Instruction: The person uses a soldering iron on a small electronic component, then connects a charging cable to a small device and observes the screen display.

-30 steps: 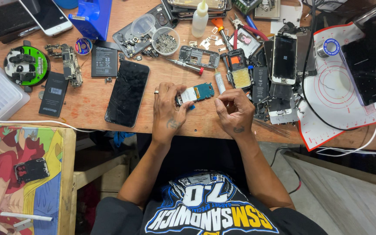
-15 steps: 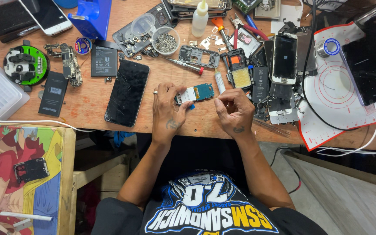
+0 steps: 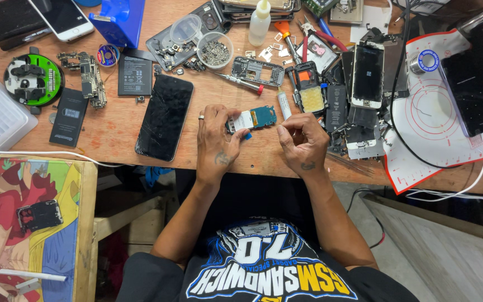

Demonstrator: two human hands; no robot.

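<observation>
My left hand (image 3: 217, 144) grips a small teal circuit board (image 3: 254, 118) with a silver shield, holding it just above the wooden workbench (image 3: 113, 131) near its front edge. My right hand (image 3: 303, 142) is curled with the fingertips pinched together just right of the board; whether it holds a small tool or part I cannot tell. A black phone with a cracked screen (image 3: 165, 116) lies face up just left of my left hand.
Phone parts crowd the bench: two black batteries (image 3: 135, 74), a bowl of screws (image 3: 214, 51), a red-handled screwdriver (image 3: 242, 83), opened phones (image 3: 368, 74), a white mat with red rings (image 3: 437, 112), cables. A low side table with a colourful cover (image 3: 29, 223) stands at left.
Both hands stay over the board at the bench's front edge; only the fingers shift slightly. Nothing else has moved.
</observation>
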